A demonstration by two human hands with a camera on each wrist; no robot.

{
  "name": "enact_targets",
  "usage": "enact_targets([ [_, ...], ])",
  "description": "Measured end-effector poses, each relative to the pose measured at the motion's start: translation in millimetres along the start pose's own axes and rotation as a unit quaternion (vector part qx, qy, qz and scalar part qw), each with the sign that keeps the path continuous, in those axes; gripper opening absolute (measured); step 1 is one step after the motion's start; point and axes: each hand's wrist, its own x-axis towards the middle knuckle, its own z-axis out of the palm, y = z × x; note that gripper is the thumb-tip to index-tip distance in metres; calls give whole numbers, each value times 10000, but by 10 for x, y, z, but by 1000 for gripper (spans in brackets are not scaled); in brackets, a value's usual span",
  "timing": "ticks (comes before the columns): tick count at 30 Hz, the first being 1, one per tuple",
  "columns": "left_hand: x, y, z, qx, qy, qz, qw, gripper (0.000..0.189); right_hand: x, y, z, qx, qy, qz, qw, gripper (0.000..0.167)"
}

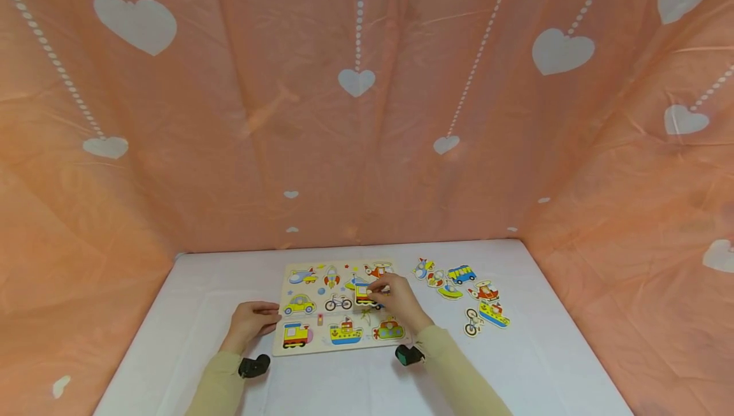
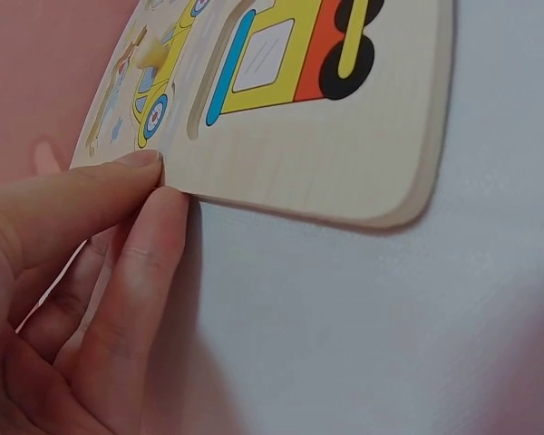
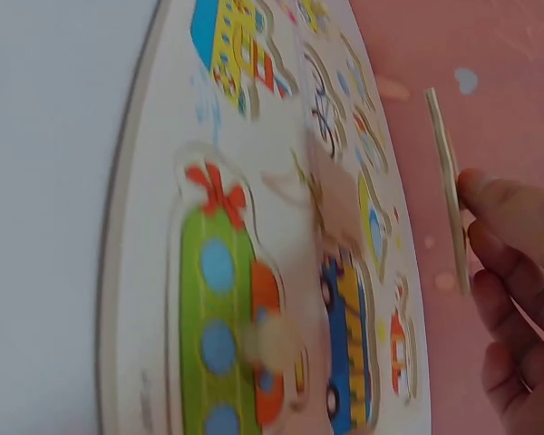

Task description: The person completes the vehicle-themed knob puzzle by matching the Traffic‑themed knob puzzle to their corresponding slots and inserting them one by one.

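Note:
A light wooden puzzle board [image 1: 321, 346] printed with vehicles lies on the white table. My left hand [image 1: 248, 325] is at its left edge. In the left wrist view that hand [image 2: 91, 263] pinches the edge, one fingertip on top and another against the side. Above the board's right half my right hand [image 1: 398, 301] holds a train puzzle piece [image 1: 362, 293] between thumb and fingers. In the right wrist view the thin piece [image 3: 447, 190] appears edge-on, raised off the board, gripped by the right hand [image 3: 517, 263]. A matching train picture [image 1: 295, 336] is at the board's lower left.
Loose pieces lie right of the board: a bus [image 1: 462, 274], a helicopter [image 1: 484, 290], a ship [image 1: 494, 314], a bicycle [image 1: 472, 323], a flying saucer [image 1: 450, 292], a rocket [image 1: 436, 278] and a plane [image 1: 424, 268]. A pink heart-patterned curtain [image 1: 355, 167] surrounds the table [image 1: 550, 365].

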Motion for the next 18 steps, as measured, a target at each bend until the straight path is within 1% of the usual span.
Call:
enact_targets([
  [5,-6,-5,-5,18,-5,-4,10000,31,4,-104,143,-19,-68,-113,9999,6],
  [11,-4,0,-2,63,-3,-22,10000,32,23,-213,330,155,-284,-143,9994,8],
  [14,3,-5,0,69,2,-32,10000,31,40,-287,415,181,-329,-18,9993,8],
  [18,3,-5,-3,59,6,-51,10000,31,54,-351,544,246,-322,43,9992,7],
])
